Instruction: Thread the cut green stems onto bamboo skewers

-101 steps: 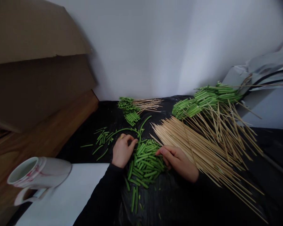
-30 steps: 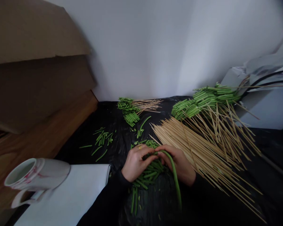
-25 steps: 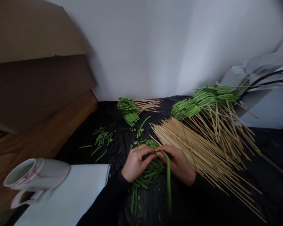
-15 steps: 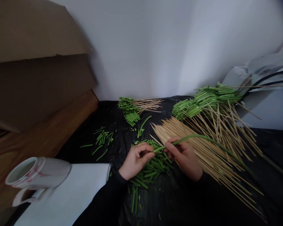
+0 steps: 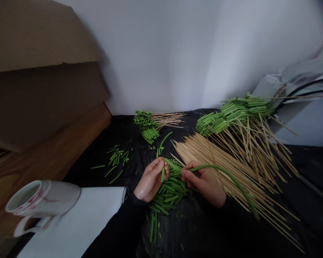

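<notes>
Probably a home, though the dim view makes this uncertain: plain pale wall (image 5: 156, 53) across the top, cardboard box (image 5: 43, 36) upper left, woodgrain surface (image 5: 83, 132) at left, patterned mug (image 5: 57, 197) lower left.

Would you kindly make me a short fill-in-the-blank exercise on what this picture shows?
1. The right hand holds a long stem whose colour is ____.
2. The sleeve behind the left hand is ____ in colour.
3. In the picture, the mug is to the ____ of the wooden sticks.
4. The flat sheet by the mug is ____ in colour.
Missing words: green; black; left; white.
</notes>
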`<state>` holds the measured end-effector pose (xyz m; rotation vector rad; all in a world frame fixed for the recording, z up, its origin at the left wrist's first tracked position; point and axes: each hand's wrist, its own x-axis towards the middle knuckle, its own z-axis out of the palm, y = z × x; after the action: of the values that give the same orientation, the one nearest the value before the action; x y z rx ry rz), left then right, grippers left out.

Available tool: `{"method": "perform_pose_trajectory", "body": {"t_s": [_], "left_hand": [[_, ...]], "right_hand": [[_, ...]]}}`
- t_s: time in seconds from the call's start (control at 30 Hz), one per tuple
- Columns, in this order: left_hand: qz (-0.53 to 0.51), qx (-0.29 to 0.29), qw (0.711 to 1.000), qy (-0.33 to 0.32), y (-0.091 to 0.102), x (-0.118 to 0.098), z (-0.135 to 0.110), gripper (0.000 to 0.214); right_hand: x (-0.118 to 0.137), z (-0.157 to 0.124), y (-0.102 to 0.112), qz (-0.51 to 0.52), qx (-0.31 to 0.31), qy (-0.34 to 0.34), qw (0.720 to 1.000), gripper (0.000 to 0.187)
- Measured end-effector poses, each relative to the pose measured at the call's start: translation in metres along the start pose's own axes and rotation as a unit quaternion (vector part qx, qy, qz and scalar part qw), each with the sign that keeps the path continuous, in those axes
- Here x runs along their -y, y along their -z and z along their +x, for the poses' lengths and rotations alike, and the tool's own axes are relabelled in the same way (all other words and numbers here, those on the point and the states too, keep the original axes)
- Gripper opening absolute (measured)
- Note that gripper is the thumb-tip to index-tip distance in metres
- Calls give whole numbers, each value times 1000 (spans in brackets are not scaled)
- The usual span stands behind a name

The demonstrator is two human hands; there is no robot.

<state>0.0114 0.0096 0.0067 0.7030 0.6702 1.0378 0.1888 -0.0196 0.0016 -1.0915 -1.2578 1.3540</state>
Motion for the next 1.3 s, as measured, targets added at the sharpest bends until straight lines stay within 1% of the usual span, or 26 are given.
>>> {"method": "perform_pose_trajectory", "body": {"t_s": [0.13, 0.23, 0.3, 0.37, 0.4, 0.47, 0.57, 0.67, 0.77, 0.87, 0.97, 1.17, 1.23, 1.3], "left_hand": [[-50, 5, 998, 22, -2, -3, 0, 14], [-124, 11, 992, 21, 5, -17, 3, 15], [-145, 5, 989, -1, 11, -27, 5, 15], [-94, 1, 995, -13, 15, -32, 6, 12], [-49, 2, 999, -15, 16, -33, 6, 10], [65, 13, 998, -6, 13, -30, 4, 16], [226, 40, 973, 32, 5, -23, -1, 29], [319, 93, 937, 105, 3, -20, -5, 30], [349, 155, 913, 144, 5, -21, -6, 28], [341, 189, 907, 162, 7, -22, -6, 29], [356, 181, 900, 172, 7, -20, -6, 30], [388, 149, 901, 123, 5, -16, -5, 28], [380, 142, 906, 117, 5, -16, -6, 27], [350, 132, 922, 105, 5, -15, -6, 26]], "right_hand": [[1, 0, 0, 14, 10, -12, 1000, 31], [2, -1, 1, 16, 19, -27, 999, 31], [3, -1, 2, 12, 24, -31, 999, 30], [4, -2, 2, 8, 32, -33, 999, 29], [4, -2, 2, 7, 37, -33, 999, 29], [4, -3, 2, 1, 49, -34, 998, 28], [4, -4, 1, -19, 54, -23, 998, 25], [4, -4, -1, -27, 54, -15, 998, 24], [4, -2, 1, -19, 59, -13, 998, 28], [5, 2, 6, 1, 27, -7, 1000, 31], [6, 4, 11, 16, -9, -1, 1000, 31], [5, 2, 9, 13, 4, -4, 1000, 27], [4, 2, 9, 15, -3, 2, 1000, 27], [5, 3, 11, 18, -9, 3, 1000, 28]]}}
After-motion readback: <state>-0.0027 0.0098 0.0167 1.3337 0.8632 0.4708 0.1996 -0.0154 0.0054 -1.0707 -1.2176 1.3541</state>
